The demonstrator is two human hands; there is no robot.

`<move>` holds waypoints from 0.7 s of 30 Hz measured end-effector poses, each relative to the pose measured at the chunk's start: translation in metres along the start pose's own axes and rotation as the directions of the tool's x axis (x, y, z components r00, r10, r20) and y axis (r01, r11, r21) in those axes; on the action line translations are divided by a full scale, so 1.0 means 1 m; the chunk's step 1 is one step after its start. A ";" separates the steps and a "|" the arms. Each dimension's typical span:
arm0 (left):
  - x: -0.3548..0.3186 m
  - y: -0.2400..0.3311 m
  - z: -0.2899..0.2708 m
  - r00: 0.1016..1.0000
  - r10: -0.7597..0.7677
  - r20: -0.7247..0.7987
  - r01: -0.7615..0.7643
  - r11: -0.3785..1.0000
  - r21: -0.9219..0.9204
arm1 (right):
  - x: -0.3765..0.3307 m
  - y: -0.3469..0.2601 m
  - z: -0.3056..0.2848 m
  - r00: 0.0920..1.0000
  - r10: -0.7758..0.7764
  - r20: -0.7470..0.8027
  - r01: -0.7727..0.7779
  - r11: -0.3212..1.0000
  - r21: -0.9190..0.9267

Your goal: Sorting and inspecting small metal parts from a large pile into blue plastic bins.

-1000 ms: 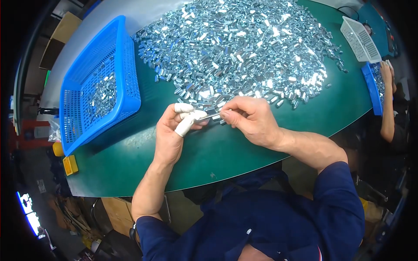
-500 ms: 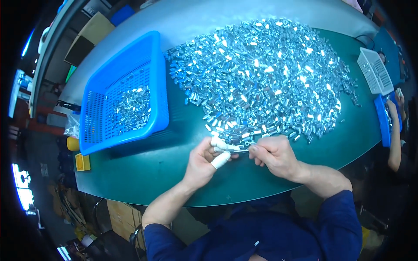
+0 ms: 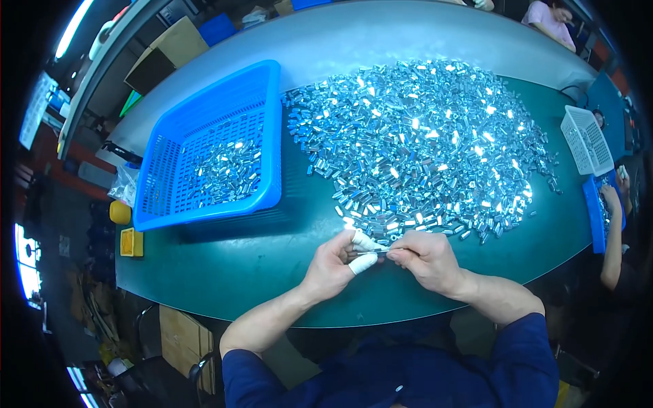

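My left hand (image 3: 333,265), with white finger covers on the thumb and a fingertip, is closed around a thin metal rod (image 3: 382,251). My right hand (image 3: 427,260) pinches the rod's other end between thumb and forefinger. Both hands meet just above the green table top, at the near edge of a wide pile of small shiny metal pieces (image 3: 422,143). Whether one of these pieces sits on the rod is hidden by the fingers.
A blue perforated basket (image 3: 272,136) with some metal pieces stands at left. Beside it are a small yellow box (image 3: 132,242) and a yellow round container (image 3: 120,212). At right, a white basket (image 3: 586,141) stands near a blue tray (image 3: 596,217), where another person's hand (image 3: 611,198) reaches in.
My hands have come closer together, so less of the rod shows between them. The whole view has shifted, with the table and baskets appearing lower and slightly to the right.
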State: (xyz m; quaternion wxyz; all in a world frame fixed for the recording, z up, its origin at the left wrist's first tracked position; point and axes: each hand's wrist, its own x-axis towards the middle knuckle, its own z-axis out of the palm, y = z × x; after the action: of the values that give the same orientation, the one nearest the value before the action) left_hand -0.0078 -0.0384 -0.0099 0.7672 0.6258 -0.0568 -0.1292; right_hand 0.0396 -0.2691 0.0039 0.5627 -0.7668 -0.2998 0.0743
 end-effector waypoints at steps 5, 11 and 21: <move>0.000 0.000 -0.003 0.999 0.022 -0.041 -0.018 0.997 0.080 | -0.002 0.000 0.003 0.994 0.088 0.063 -0.085 0.995 -0.057; -0.004 0.014 -0.006 0.998 0.062 -0.025 -0.052 0.954 0.294 | -0.006 -0.005 0.003 0.961 0.250 0.121 -0.268 0.950 0.164; 0.001 0.128 -0.070 0.357 0.934 0.016 0.043 -0.033 0.999 | 0.000 0.001 -0.016 0.960 0.259 -0.110 -0.198 0.899 0.391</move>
State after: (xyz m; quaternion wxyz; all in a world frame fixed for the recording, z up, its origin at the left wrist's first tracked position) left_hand 0.0267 0.0514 0.1004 0.1309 0.8437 -0.0446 0.5187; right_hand 0.0474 -0.2825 0.0089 0.7087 -0.6779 -0.1419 0.1346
